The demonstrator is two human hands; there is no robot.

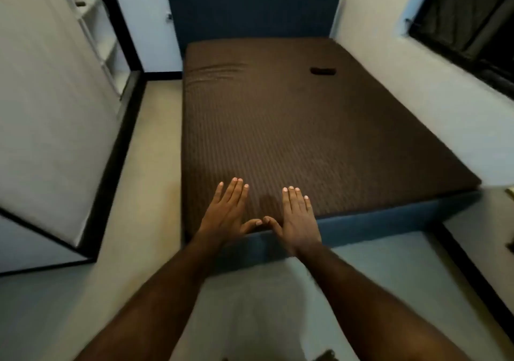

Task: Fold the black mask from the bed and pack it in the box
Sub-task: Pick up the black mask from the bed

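Observation:
A small black mask lies on the far right part of the brown mattress, near the headboard. My left hand and my right hand hover flat over the near edge of the bed, palms down, fingers spread, thumbs almost touching. Both hands hold nothing and are far from the mask. No box shows in this view.
A blue headboard stands at the far end, and the blue bed frame runs along the near side. A white wardrobe with black trim stands on the left. A dark curtained window is at the upper right. Floor lies left of the bed.

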